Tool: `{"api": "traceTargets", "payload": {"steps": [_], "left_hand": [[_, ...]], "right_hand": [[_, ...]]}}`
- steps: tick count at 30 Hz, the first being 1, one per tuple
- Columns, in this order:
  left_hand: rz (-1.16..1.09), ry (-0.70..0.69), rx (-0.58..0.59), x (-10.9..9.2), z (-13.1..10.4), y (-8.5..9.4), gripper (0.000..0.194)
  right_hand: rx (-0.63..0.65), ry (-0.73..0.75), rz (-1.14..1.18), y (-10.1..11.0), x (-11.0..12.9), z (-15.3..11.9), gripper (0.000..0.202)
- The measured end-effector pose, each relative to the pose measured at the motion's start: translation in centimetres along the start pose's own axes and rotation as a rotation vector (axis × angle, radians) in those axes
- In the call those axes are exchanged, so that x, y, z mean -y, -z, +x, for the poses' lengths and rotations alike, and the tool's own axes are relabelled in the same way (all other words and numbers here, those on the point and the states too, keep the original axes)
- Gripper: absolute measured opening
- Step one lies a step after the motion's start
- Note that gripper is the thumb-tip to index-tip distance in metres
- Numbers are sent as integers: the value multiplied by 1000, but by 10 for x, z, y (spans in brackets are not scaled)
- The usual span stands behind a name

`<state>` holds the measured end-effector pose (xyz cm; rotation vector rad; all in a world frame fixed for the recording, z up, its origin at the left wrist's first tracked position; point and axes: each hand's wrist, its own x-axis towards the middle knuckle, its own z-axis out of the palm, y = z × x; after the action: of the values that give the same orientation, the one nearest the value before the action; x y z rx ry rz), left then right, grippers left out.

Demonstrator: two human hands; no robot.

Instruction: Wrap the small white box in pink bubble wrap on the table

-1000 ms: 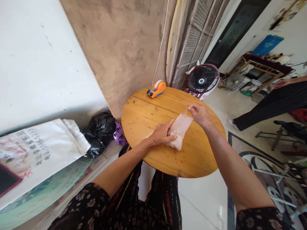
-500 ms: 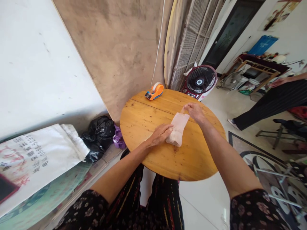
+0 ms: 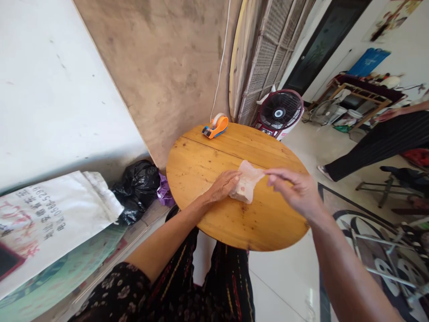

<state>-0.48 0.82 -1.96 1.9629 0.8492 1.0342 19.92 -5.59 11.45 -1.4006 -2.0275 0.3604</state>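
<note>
Head view: left hand (image 3: 223,185) against plastic bag (image 3: 247,185), right hand (image 3: 297,190) at its corner, both grips unclear; white sack (image 3: 69,214) reads "5299".

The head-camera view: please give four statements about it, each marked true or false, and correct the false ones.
The left hand touches the pale pink translucent bag. True.
The orange-and-blue tape dispenser is nearer the person than the bag. False: the dispenser is beyond the bag.
The right hand has its fingertips at the bag's corner. True.
The dark-red-rimmed round fan stands left of the round brown wooden table. False: the fan is beyond its far-right edge.
</note>
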Motion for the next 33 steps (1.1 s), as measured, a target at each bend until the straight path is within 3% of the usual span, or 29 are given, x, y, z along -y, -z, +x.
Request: {"api": "traceTargets", "payload": {"steps": [3, 7, 10, 12, 17, 21, 24, 27, 33], "left_hand": [[-22, -25, 20, -1, 0, 1, 47], [-56, 53, 36, -5, 0, 3, 54], [-78, 140, 34, -7, 1, 3, 63], [-111, 183, 18, -6, 2, 3, 58], [-259, 197, -85, -2, 6, 2, 26], [-132, 234, -212, 2, 9, 0, 21], [-8, 262, -315, 5, 11, 0, 20], [99, 282, -400, 8, 10, 2, 18], [228, 330, -464, 10, 8, 4, 23]], "right_hand": [[315, 16, -341, -20, 15, -12, 41], [439, -63, -704, -42, 1, -4, 57], [348, -157, -768, -44, -20, 0, 50], [273, -200, -701, -38, -36, -4, 39], [129, -293, -221, -20, -79, -25, 29], [74, -423, 48, -19, -104, -38, 30], [58, -504, 197, -25, -108, -39, 37], [56, -491, 164, -32, -102, -35, 44], [0, -416, -237, -49, -94, -7, 42]]}}
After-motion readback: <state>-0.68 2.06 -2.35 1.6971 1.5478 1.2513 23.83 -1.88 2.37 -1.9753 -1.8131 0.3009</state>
